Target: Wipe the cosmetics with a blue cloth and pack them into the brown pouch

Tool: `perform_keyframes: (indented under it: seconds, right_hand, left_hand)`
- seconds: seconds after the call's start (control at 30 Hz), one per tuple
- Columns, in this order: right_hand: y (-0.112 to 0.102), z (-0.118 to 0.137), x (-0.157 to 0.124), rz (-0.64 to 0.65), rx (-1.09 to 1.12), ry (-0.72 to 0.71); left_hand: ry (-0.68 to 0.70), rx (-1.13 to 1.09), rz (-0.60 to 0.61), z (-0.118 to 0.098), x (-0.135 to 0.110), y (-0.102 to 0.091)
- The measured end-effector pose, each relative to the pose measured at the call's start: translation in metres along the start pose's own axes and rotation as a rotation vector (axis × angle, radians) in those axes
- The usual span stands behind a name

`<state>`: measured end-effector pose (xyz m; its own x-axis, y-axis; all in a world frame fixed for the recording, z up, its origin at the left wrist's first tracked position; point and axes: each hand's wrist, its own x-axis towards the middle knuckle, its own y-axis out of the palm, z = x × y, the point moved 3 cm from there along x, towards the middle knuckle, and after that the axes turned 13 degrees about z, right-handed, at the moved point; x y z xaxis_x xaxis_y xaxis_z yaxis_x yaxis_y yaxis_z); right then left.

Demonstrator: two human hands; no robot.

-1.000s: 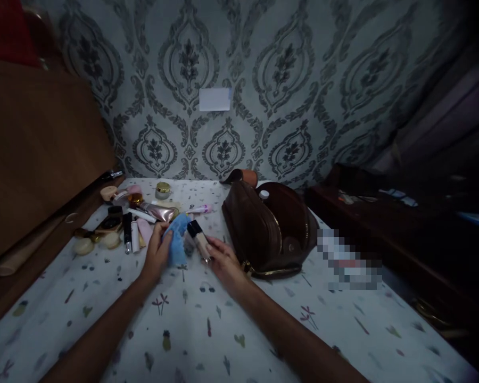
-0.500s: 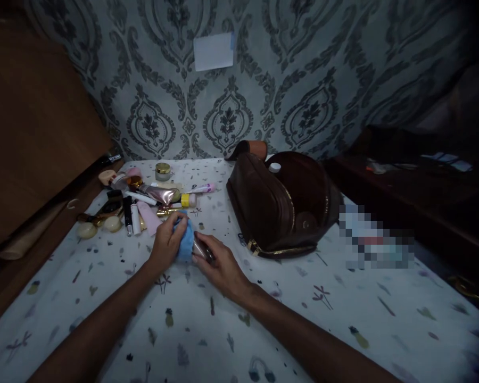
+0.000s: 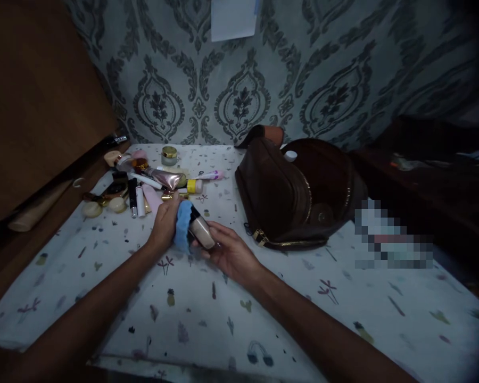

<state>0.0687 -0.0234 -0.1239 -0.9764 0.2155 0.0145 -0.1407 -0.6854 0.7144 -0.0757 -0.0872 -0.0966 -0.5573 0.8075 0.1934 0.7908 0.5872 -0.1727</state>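
In the middle of the head view, a crumpled blue cloth (image 3: pixel 182 230) is gripped in my left hand (image 3: pixel 163 226). My right hand (image 3: pixel 232 254) pinches the lower end of a small foundation bottle (image 3: pixel 202 232) with beige contents. The bottle tilts, and its black cap end rests against the cloth. Fingertips of my right hand are partly hidden behind it. Just beyond my left hand lie a pink tube (image 3: pixel 151 198), a white tube (image 3: pixel 140 202) and a black tube (image 3: pixel 133 197).
A brown zippered bag (image 3: pixel 271 186) stands open to the right, with a white cap (image 3: pixel 290 156) showing at its top. Several cosmetics, among them a gold-lidded jar (image 3: pixel 169 156), lie at the back left. A wooden panel (image 3: pixel 35 101) borders the left side. A blurred patch (image 3: pixel 395 236) lies right.
The bottle has been turned in my hands, so its beige body now faces my right hand and its black cap the cloth. The camera view has shifted slightly.
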Motion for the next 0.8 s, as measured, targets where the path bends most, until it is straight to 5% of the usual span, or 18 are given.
perform_keyframes:
  seconds: [0.17,0.37,0.8]
  right_hand:
    - [0.004,0.004,-0.001,-0.01,0.05,0.002]
    - [0.003,-0.001,0.0,0.029,-0.083,0.064]
    - [0.005,0.002,-0.003,0.079,-0.031,0.063]
  left_hand:
    - [0.104,0.226,0.188,-0.003,-0.008,0.011]
    - [0.126,0.293,0.145,-0.007,-0.007,0.005]
    - [-0.047,-0.199,0.1,0.006,-0.003,0.006]
